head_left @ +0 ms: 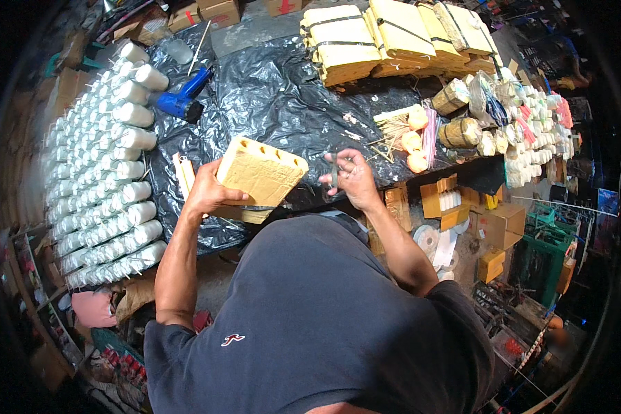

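Note:
My left hand (210, 193) grips a yellow, wax-like block (259, 172) by its left edge, thumb across the face. Several round hollows run along the block's far edge. Another yellow slab (247, 215) with a dark strap shows partly below it, over the table's near edge. To the right of the block, my right hand (357, 181) is raised with a thin grey metal tool (334, 172) among its fingers; its exact kind is unclear. A narrow pale yellow piece (184, 174) lies just beyond my left hand.
Rows of white cylinders with wick-like ends (110, 172) fill the left side. A blue heat gun (181, 101) lies on the black plastic sheet (269, 90). Strapped yellow slabs (400, 38) are stacked at the far right, near thin sticks (393, 131) and wrapped bundles (459, 131).

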Motion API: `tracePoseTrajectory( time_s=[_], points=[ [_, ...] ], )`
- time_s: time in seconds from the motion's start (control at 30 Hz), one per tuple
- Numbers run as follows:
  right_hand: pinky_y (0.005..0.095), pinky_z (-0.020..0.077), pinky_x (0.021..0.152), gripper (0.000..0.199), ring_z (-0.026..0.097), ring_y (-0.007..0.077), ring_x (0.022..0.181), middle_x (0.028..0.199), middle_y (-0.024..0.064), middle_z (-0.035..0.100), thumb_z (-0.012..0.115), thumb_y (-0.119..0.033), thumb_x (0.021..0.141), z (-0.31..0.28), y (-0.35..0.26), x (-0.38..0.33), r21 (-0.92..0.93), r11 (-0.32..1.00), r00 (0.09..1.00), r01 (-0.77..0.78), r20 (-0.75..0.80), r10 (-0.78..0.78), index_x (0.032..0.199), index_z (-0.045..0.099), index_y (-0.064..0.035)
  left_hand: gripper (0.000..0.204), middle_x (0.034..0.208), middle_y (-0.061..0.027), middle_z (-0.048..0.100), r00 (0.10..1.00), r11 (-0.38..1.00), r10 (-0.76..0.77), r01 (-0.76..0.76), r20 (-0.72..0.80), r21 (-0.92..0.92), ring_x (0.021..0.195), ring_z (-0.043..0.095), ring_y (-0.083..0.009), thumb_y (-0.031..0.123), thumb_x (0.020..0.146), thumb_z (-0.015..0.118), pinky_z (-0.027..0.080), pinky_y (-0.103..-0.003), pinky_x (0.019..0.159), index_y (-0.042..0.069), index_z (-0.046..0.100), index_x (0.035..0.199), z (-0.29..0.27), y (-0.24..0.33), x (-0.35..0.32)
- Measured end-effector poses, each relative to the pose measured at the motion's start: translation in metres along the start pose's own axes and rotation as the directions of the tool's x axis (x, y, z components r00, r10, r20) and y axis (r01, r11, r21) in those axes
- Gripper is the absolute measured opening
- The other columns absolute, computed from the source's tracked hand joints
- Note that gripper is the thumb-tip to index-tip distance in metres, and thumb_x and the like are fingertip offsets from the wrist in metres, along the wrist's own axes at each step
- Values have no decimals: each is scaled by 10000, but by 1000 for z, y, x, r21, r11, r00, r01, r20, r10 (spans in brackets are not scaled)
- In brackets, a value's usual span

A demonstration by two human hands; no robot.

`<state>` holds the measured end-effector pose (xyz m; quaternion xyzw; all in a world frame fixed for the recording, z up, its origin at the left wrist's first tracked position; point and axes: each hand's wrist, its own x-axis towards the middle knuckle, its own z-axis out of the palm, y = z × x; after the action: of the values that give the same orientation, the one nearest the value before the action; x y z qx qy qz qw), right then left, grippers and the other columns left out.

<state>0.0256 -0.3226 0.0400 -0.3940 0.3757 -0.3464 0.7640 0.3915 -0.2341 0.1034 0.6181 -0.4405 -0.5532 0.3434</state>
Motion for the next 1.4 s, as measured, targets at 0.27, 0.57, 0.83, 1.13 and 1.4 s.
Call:
tracePoseTrajectory(
  time_s=[0.27, 0.57, 0.83, 1.13, 1.4],
  points=[
    [369, 594, 1032, 446, 695, 260, 1205, 1406, 174, 640, 767, -95, 982, 37, 9, 23, 205, 974, 991, 97, 73, -114, 1368, 623, 76, 624, 1173, -123, 774, 999, 985, -36, 30, -34, -172, 1041, 739, -194, -64, 676, 894, 581, -352, 975, -64, 675, 1261, -7, 13, -9],
    [356, 589, 916, 370, 703, 177, 1003, 1137, 95, 709, 633, -122, 1075, 35, 22, 38, 315, 925, 977, -213, 90, 194, 1419, 591, 7, 607, 1173, -139, 767, 990, 995, -50, 38, -132, -97, 1008, 750, -214, -67, 698, 870, 594, -369, 965, -63, 664, 1270, 6, 1, -5],
    [379, 629, 907, 418, 712, 229, 1008, 1250, 132, 681, 580, -46, 1062, 32, 8, 44, 143, 964, 972, -226, -28, 232, 1472, 535, 21, 529, 1117, -141, 767, 960, 937, -215, 151, -180, -316, 959, 759, -239, -68, 727, 851, 611, -372, 907, -58, 674, 1226, 6, -30, 15],
    [312, 617, 921, 489, 738, 185, 1039, 1340, 167, 671, 728, -55, 1000, 28, 10, 56, -145, 989, 995, -11, 99, 26, 1432, 555, 95, 540, 1116, -135, 771, 984, 978, -118, 92, -132, -189, 972, 749, -222, -58, 702, 872, 596, -351, 922, -60, 696, 1213, 12, -31, 7],
    [314, 601, 824, 375, 700, 157, 901, 1092, 99, 710, 630, -102, 1059, 12, 26, 59, -58, 964, 965, -260, -59, 257, 1406, 564, 24, 439, 1113, -164, 770, 936, 923, -241, 139, -256, -359, 969, 760, -234, -105, 770, 810, 614, -360, 901, -86, 689, 1191, 18, -28, 15]
  ],
)
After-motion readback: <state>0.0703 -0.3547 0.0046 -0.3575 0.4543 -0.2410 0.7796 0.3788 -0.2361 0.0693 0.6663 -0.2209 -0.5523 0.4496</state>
